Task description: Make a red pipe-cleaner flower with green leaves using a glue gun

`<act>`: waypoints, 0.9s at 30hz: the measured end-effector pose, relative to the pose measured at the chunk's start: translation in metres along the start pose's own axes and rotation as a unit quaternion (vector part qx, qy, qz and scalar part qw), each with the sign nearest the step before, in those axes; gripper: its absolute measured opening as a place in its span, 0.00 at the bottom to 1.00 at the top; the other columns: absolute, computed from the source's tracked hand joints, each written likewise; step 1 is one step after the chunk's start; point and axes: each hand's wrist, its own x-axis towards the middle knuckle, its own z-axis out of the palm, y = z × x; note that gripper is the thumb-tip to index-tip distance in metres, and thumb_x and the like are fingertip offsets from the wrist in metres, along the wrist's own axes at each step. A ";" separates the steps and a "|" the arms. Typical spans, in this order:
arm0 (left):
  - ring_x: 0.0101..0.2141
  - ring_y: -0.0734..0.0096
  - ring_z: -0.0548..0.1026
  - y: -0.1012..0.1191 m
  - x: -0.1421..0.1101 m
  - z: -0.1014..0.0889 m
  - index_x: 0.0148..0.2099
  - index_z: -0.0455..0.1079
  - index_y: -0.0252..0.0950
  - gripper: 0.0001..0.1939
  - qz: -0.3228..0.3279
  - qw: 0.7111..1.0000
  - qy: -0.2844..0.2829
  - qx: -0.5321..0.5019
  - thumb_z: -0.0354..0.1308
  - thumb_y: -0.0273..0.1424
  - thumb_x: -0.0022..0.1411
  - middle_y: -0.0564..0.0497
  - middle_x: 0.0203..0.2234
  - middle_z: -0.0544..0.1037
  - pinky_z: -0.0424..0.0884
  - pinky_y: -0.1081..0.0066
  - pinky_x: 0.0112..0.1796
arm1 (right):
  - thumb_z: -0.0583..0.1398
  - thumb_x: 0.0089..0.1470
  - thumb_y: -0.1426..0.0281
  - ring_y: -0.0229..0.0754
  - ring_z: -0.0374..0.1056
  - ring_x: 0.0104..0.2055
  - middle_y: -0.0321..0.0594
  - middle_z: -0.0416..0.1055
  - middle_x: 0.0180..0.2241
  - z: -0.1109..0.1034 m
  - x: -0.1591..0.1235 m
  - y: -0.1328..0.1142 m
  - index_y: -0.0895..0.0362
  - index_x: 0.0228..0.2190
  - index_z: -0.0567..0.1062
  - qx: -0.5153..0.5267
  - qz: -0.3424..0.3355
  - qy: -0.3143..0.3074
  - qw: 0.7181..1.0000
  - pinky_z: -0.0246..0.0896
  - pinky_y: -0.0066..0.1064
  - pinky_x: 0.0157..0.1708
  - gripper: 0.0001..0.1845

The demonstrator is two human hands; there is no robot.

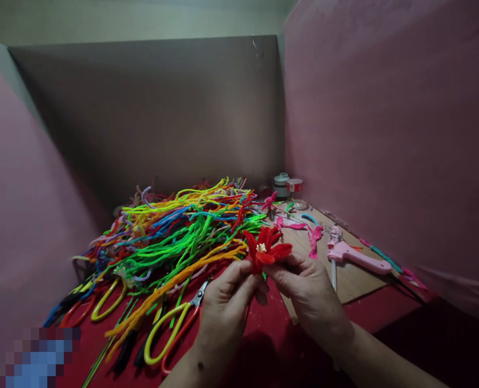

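Between my two hands is a red fuzzy pipe-cleaner flower [265, 249] with pale yellow stamens at its centre, held up over the table. My left hand [231, 293] pinches it low on its left side. On the right, my right hand [306, 291] grips a petal and the flower's base with thumb and fingers. Part of the base is hidden behind my fingers. Just left of my left hand lie scissors [168, 334] with yellow and red handles.
A big heap of coloured pipe cleaners [182, 231] covers the left of the red table. A pink glue gun [358, 257] rests on a wooden board [358, 288] at right, near pink pipe-cleaner pieces [314, 240]. A jar [280, 186] and tape roll [294, 185] stand behind. Pink walls flank both sides.
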 end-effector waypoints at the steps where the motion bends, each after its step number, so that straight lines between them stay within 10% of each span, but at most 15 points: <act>1: 0.22 0.76 0.67 0.001 0.001 0.000 0.29 0.67 0.35 0.06 -0.013 1.000 -0.010 -0.017 0.53 0.28 0.58 0.54 0.19 0.70 0.62 0.75 0.26 | 0.65 0.45 0.69 0.32 0.60 0.18 0.30 0.66 0.15 0.000 0.000 -0.002 0.54 0.28 0.80 0.003 0.004 -0.005 1.000 0.62 0.26 0.22 0.04; 15: 0.20 0.77 0.66 -0.005 0.007 -0.005 0.29 0.70 0.32 0.05 -0.083 0.982 -0.065 -0.157 0.56 0.27 0.55 0.53 0.17 0.70 0.62 0.75 0.25 | 0.61 0.51 0.70 0.32 0.63 0.18 0.33 0.66 0.16 -0.004 -0.003 0.009 0.57 0.31 0.79 0.032 0.035 -0.030 0.998 0.59 0.24 0.21 0.06; 27: 0.24 0.74 0.71 -0.010 -0.005 0.002 0.32 0.69 0.36 0.06 0.023 0.997 0.025 0.075 0.53 0.30 0.59 0.53 0.22 0.72 0.66 0.75 0.28 | 0.65 0.44 0.72 0.30 0.58 0.22 0.32 0.66 0.21 -0.006 -0.005 0.014 0.58 0.28 0.72 0.044 0.042 -0.001 0.998 0.54 0.24 0.22 0.07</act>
